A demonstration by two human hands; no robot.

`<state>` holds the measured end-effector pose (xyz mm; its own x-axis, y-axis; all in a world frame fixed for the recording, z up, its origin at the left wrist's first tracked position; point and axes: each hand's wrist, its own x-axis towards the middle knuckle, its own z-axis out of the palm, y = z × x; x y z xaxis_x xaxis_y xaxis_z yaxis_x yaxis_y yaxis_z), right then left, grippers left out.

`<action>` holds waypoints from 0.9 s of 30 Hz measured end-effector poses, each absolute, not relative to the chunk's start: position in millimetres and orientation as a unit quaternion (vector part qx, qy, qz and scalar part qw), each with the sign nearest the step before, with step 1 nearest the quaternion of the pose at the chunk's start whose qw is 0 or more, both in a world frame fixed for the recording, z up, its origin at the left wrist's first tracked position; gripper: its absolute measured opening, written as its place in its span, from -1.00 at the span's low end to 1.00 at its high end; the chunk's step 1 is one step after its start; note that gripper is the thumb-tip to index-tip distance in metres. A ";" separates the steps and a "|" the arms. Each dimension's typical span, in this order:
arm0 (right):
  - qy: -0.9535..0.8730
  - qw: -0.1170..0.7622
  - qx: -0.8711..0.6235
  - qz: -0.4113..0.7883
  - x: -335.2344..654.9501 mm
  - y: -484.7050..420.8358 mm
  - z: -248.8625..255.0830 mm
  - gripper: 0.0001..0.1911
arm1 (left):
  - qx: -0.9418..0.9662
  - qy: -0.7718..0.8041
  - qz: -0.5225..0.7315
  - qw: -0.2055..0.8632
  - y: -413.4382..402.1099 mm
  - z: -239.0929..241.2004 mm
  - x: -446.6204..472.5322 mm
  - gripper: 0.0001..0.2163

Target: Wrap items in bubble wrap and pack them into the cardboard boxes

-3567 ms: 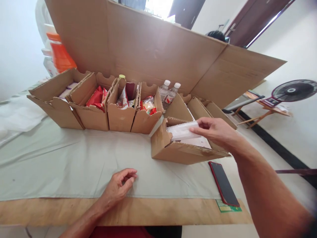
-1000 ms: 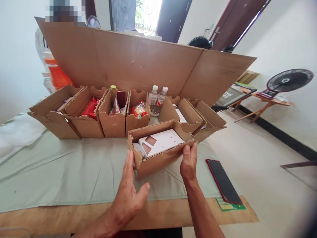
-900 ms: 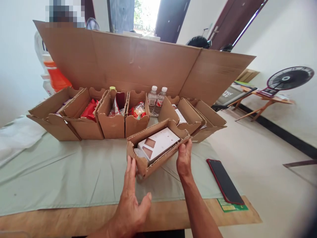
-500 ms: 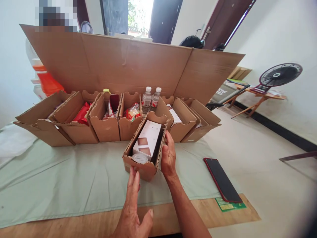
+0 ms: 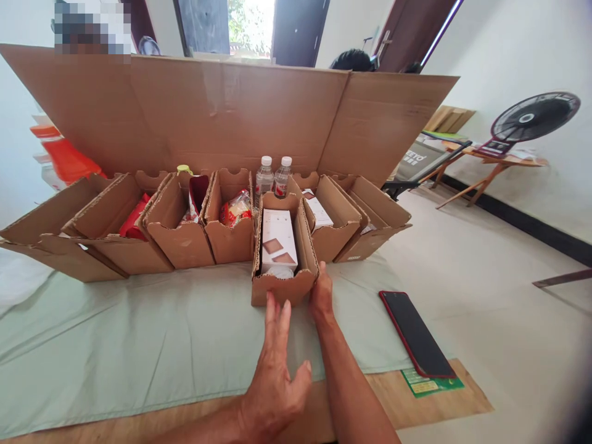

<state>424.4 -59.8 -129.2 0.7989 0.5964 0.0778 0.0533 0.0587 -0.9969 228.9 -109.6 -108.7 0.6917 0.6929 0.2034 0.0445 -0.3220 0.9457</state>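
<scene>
A narrow cardboard bin [image 5: 284, 291] juts forward from a row of similar bins, its far end by the gap in the row. Inside it lies a white box [image 5: 278, 231] with brown squares printed on it, and something clear and plastic sits at the front. My left hand [image 5: 277, 370] has its fingers stretched out and apart, with the fingertips at the bin's front wall. Against the bin's right side rests my right hand [image 5: 322, 293], its fingers mostly hidden along that wall. Two water bottles [image 5: 264, 176] stand behind the bin.
Left of the gap, bins hold a red packet [image 5: 135, 217] and a snack bag [image 5: 237, 208]; a bin on the right [image 5: 335, 237] holds another white box. A tall cardboard panel [image 5: 222, 117] stands behind. A phone [image 5: 416, 333] lies on the right. Beyond is a fan [image 5: 527, 117].
The jutting bin has turned straighter and moved back toward the row's gap. Both hands have moved with it, and the view has shifted slightly.
</scene>
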 end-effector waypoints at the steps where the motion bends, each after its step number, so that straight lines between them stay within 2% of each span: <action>1: -0.235 0.687 -0.659 0.197 426.2 -59.0 -133.4 -0.17 | 0.754 0.246 0.307 0.527 -104.0 -107.6 236.9 -0.08; 9: -0.200 0.689 -0.679 0.155 430.3 -56.5 -136.4 -0.28 | 0.749 0.256 0.332 0.513 -54.1 -102.7 302.3 -0.12; 15: -0.197 0.682 -0.694 0.124 432.8 -56.7 -138.4 -0.33 | 0.765 0.275 0.312 0.492 -31.5 -103.4 310.7 -0.14; 20: -0.231 0.673 -0.698 0.086 428.9 -64.4 -131.2 -0.43 | 0.804 0.270 0.262 0.460 -42.8 -125.4 255.4 -0.19; 25: -0.322 0.650 -0.681 0.106 387.4 -61.2 -98.8 -0.63 | 0.855 0.288 0.270 0.337 -60.4 -158.4 154.2 -0.31; 27: -0.392 0.625 -0.662 0.129 365.6 -46.0 -76.7 -0.63 | 0.863 0.287 0.296 0.292 -66.4 -166.6 122.0 -0.36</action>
